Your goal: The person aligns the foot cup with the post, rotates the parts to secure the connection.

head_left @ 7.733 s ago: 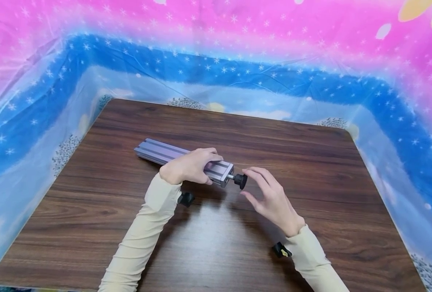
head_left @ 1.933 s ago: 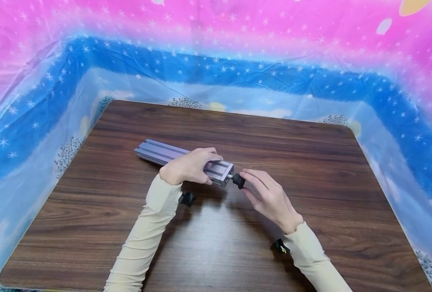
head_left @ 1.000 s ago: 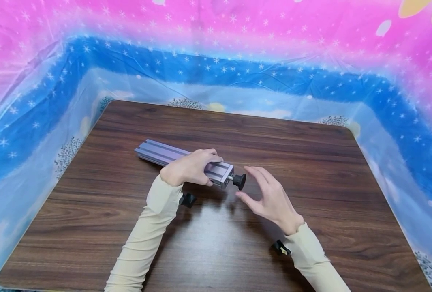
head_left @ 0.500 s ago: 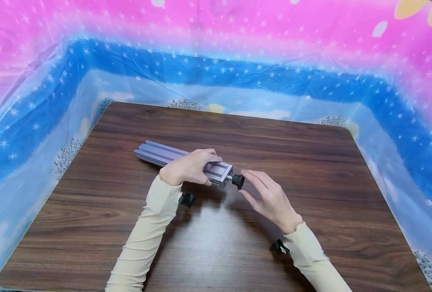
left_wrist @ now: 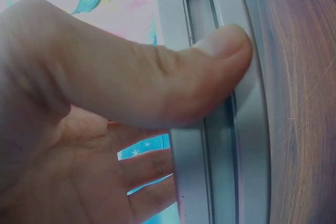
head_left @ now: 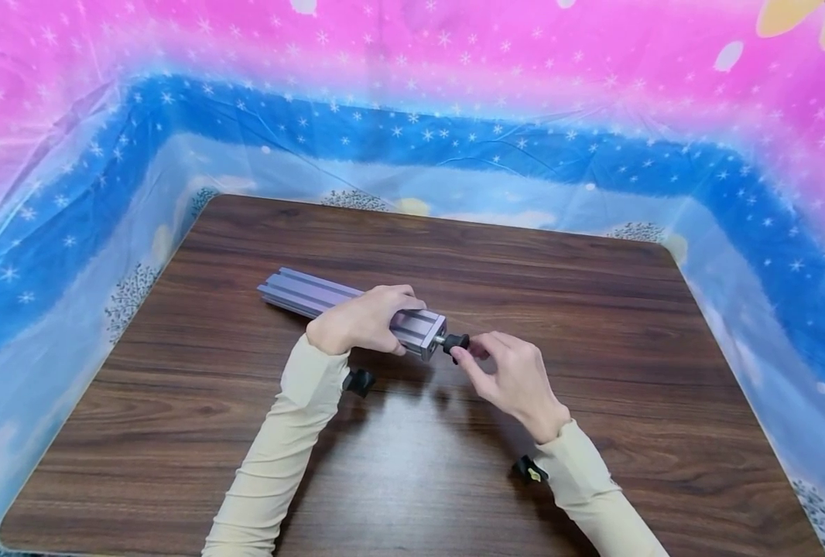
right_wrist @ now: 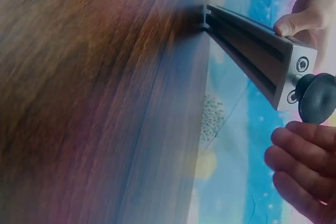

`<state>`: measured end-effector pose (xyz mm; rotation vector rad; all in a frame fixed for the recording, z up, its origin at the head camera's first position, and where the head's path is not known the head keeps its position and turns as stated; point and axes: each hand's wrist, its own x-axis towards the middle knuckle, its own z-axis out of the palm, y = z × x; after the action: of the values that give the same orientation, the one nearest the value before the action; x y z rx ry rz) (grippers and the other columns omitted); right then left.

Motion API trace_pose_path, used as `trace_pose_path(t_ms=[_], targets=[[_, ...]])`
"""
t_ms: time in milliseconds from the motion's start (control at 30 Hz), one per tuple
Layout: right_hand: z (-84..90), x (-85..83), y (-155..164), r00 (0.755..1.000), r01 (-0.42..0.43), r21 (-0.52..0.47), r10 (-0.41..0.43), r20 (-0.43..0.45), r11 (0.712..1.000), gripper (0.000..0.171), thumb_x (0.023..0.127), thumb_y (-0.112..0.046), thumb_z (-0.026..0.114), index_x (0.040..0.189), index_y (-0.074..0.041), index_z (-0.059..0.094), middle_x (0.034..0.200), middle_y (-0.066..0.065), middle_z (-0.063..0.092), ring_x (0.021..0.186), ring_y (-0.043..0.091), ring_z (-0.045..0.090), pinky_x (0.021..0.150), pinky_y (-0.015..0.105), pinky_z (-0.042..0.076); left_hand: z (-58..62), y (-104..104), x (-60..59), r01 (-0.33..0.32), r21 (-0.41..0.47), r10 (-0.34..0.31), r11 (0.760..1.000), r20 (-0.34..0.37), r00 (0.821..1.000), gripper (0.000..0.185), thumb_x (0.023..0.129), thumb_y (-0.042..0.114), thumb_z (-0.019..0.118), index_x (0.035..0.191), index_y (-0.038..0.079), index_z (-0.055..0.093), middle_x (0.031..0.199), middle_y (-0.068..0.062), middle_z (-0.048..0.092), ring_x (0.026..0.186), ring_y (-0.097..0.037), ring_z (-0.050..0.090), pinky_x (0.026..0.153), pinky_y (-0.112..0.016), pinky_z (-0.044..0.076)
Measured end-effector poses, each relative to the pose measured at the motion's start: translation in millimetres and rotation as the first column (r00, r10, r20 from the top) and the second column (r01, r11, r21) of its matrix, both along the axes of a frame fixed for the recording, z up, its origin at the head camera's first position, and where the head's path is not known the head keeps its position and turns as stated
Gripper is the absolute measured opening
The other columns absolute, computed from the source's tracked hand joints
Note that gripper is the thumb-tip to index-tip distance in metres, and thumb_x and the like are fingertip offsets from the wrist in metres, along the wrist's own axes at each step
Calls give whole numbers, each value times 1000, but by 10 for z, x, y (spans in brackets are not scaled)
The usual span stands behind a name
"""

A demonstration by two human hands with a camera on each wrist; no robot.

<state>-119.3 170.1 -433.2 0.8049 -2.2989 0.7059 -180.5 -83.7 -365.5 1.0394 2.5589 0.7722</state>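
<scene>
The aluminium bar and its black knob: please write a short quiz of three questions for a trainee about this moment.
1. True or false: the left hand grips the bar from above.
2. Which thing do the right hand's fingers pinch? A) the bar's far end B) the knob C) a sleeve
3. Fill in: the bar lies on a brown ____.

Key: 1. True; in the left wrist view the thumb lies across the bar's slot. 2. B; the knob sits at the bar's near end. 3. table.
</scene>
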Motion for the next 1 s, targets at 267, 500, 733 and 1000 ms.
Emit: trace_pose_path(t_ms=[267,500,733,1000], targets=[[20,33,61,999,-47,8,47,25,999,51,94,-47,69,119,-3,68,108,10,72,95,21,70,79,38,57,14,8,0,-11,2,11,1000,17,1000,61,74,4,85,131,2,65,113,-10,60,95,-23,57,88,-37,50],[15,-4,89,963,-235,86,243,-112,968,61,78,-2,84,135,-1,62,134,17,63,119,28,63,102,31,50,12,9,-10,-7,-15,7,1000,5,1000,59,74,5,86,129,3,66,110,-9,60,93,-21,56,86,-36,50],[-5,-2,70,958,-225,75,234,-168,972,39,91,-12,75,127,3,66,125,16,68,111,28,67,97,34,53,0,10,-7,-7,-14,8,1000,16,1000,60,74,5,85,131,3,65,111,-9,60,92,-21,56,85,-35,49],[-10,-16,30,983,-116,34,120,-139,993,44,99,-39,62,111,2,71,93,10,73,78,20,69,67,35,57,-5,6,12,-7,-6,7,1000,-3,1000,61,71,3,84,129,3,66,109,-9,60,91,-22,57,85,-35,49]])
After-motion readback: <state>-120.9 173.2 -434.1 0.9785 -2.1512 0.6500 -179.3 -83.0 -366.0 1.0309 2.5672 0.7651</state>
